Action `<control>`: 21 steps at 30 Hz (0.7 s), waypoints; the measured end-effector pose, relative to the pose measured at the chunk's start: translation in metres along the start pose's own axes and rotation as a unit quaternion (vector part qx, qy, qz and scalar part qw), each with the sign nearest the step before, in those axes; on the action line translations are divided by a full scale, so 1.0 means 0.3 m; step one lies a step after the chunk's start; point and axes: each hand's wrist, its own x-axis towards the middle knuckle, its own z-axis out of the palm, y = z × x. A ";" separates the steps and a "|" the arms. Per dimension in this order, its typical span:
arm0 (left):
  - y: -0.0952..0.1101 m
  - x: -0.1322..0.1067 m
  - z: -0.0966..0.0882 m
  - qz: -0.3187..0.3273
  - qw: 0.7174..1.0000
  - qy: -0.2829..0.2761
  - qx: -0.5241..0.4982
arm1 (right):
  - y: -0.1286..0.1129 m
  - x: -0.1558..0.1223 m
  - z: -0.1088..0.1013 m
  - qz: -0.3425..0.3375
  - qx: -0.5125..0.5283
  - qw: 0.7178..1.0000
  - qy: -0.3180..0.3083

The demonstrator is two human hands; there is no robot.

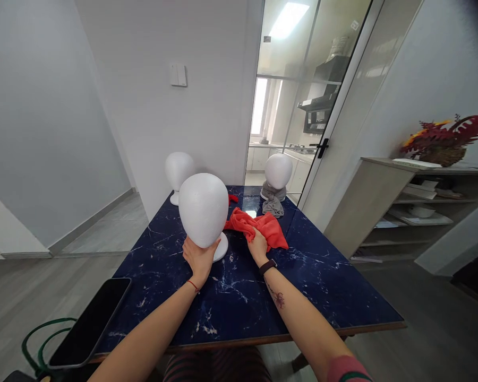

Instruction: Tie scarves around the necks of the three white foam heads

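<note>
My left hand (200,261) is wrapped round the neck of a white foam mannequin head (204,208). The head leans toward me, and its round base (222,248) shows to the right of my fingers. On the right, my right hand (257,245) is closed on a crumpled red scarf (271,229) spread across the table. Part of the scarf lies behind the tilted head, and a small red bit shows farther back. My fingertips in the cloth are partly hidden.
The dark blue marbled table (231,307) carries a second white mannequin head (179,168) at back left. A third head (279,171), with a grey scarf (273,199) round its neck, stands at back right. A phone (91,321) is at the left edge. Shelves (434,201) stand at right.
</note>
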 end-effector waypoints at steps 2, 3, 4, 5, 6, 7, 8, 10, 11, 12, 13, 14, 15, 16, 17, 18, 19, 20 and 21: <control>0.003 -0.003 0.000 0.004 1.000 -0.006 -0.008 | 0.007 0.003 0.003 0.002 0.028 1.000 0.012; 0.004 -0.005 0.000 0.006 1.000 -0.011 -0.012 | 0.010 0.005 0.005 0.000 0.039 0.999 0.017; 0.005 -0.006 0.000 0.008 1.000 -0.014 -0.017 | 0.013 0.006 0.007 -0.001 0.048 0.999 0.020; 0.006 -0.008 0.000 0.010 1.000 -0.016 -0.022 | 0.016 0.007 0.008 0.000 0.053 0.998 0.022; 0.007 -0.009 -0.001 0.013 0.999 -0.019 -0.026 | 0.018 0.007 0.010 0.004 0.056 0.998 0.023; 0.008 -0.010 -0.002 0.016 0.999 -0.021 -0.029 | 0.019 0.008 0.011 0.008 0.056 0.998 0.023; 0.009 -0.012 -0.003 0.020 0.999 -0.024 -0.030 | 0.020 0.008 0.012 0.011 0.055 0.998 0.022; 0.012 -0.014 -0.005 0.030 0.999 -0.029 -0.022 | 0.019 0.009 0.013 0.017 0.051 0.998 0.020; 0.013 -0.016 -0.006 0.037 0.999 -0.030 -0.015 | 0.018 0.010 0.014 0.018 0.049 0.998 0.018; 0.014 -0.017 -0.006 0.043 0.999 -0.031 -0.008 | 0.018 0.010 0.015 0.019 0.048 0.999 0.017; 0.015 -0.019 -0.006 0.046 0.998 -0.031 -0.001 | 0.017 0.010 0.016 0.018 0.050 0.998 0.020; 0.015 -0.020 -0.005 0.048 0.998 -0.032 0.003 | 0.017 0.009 0.016 0.016 0.054 0.998 0.029; 0.014 -0.021 -0.003 0.048 0.998 -0.032 0.006 | 0.016 0.008 0.017 0.012 0.060 0.997 0.043; 0.013 -0.022 -0.001 0.046 0.998 -0.032 0.006 | 0.017 0.006 0.017 0.007 0.066 0.996 0.060; 0.011 -0.021 0.002 0.044 0.999 -0.032 0.005 | 0.017 0.004 0.017 0.004 0.072 0.994 0.077; 0.009 -0.020 0.005 0.044 0.999 -0.032 0.002 | 0.017 0.001 0.017 0.002 0.077 0.993 0.091; 0.006 -0.018 0.008 0.045 0.999 -0.031 -0.001 | 0.016 -0.002 0.017 0.001 0.080 0.992 0.102; 0.004 -0.016 0.011 0.047 0.998 -0.030 -0.004 | 0.015 -0.005 0.016 0.001 0.084 0.991 0.108; 0.001 -0.013 0.014 0.049 0.998 -0.028 -0.007 | 0.014 -0.008 0.016 0.000 0.088 0.990 0.112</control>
